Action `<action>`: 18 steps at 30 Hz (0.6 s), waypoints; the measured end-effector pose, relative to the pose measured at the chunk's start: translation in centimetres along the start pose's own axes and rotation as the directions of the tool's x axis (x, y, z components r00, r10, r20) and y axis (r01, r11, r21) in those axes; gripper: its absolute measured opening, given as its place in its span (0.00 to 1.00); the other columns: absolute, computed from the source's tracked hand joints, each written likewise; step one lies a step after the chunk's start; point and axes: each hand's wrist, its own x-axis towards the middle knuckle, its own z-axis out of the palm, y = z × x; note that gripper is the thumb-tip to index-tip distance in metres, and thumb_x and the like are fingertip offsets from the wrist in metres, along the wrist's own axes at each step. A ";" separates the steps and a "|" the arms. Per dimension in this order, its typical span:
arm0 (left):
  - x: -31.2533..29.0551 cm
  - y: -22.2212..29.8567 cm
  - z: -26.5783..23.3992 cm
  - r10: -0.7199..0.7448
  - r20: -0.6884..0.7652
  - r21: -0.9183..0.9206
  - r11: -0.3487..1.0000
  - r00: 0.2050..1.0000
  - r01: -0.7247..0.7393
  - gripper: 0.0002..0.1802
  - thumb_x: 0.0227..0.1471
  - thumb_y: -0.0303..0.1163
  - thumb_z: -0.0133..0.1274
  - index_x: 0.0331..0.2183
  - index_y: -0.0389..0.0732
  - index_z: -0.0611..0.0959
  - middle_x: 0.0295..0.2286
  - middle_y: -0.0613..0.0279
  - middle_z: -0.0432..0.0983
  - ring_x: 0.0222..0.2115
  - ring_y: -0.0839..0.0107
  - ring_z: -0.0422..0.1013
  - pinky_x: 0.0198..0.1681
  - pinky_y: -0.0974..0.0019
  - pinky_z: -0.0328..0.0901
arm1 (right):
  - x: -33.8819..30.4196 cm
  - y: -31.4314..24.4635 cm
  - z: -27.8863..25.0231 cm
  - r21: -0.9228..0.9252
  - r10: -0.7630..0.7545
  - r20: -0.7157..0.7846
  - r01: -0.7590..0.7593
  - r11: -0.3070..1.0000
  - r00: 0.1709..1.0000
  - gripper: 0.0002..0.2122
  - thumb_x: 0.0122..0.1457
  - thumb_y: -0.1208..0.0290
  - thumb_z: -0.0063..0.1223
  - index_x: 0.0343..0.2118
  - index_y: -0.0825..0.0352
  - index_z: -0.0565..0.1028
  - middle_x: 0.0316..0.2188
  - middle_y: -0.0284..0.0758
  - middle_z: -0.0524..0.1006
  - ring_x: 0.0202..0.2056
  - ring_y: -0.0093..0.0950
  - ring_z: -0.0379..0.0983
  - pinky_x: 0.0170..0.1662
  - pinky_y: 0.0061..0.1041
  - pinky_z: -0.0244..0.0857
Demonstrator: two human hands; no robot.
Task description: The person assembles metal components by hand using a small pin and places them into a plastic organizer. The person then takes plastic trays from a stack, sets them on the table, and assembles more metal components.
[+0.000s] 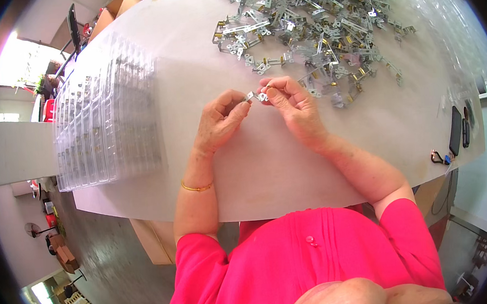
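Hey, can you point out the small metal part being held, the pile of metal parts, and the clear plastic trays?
Small metal part (263, 97): head view, its silvery face.
Pile of metal parts (333, 39): head view, its middle.
Clear plastic trays (105, 119): head view, the stack's side.

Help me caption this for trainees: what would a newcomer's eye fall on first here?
Probably the bright pink top across the lower middle, then the jumbled heap of metal parts on the far side of the pale table. Between them, the left hand and right hand meet at a small silvery metal part. Clear plastic trays stand at the left.
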 end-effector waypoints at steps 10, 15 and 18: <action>0.2 -0.3 1.2 0.210 -0.032 0.177 0.964 0.977 -0.201 0.09 0.53 0.30 0.60 0.35 0.35 0.81 0.26 0.71 0.75 0.23 0.84 0.63 0.26 0.75 0.60 | 0.0 -0.8 -0.4 -0.025 0.143 0.012 -0.143 0.989 0.990 0.07 0.68 0.69 0.49 0.41 0.68 0.74 0.37 0.32 0.78 0.35 0.22 0.77 0.43 0.23 0.73; 0.0 0.7 0.9 0.128 0.045 -0.081 0.989 0.991 -0.124 0.16 0.55 0.33 0.56 0.43 0.34 0.81 0.32 0.64 0.80 0.28 0.80 0.71 0.31 0.74 0.66 | 0.2 -1.1 -0.6 0.018 0.111 -0.021 -0.111 0.994 0.994 0.08 0.68 0.69 0.49 0.41 0.68 0.74 0.37 0.32 0.78 0.35 0.21 0.77 0.42 0.22 0.73; -0.1 1.1 0.4 0.009 0.184 -0.106 0.994 0.983 0.011 0.21 0.57 0.35 0.52 0.49 0.34 0.79 0.35 0.60 0.81 0.29 0.77 0.74 0.32 0.73 0.68 | 0.3 -1.3 -0.7 -0.005 0.090 -0.007 -0.090 0.996 0.996 0.08 0.68 0.68 0.49 0.41 0.68 0.74 0.37 0.32 0.78 0.35 0.20 0.76 0.42 0.22 0.73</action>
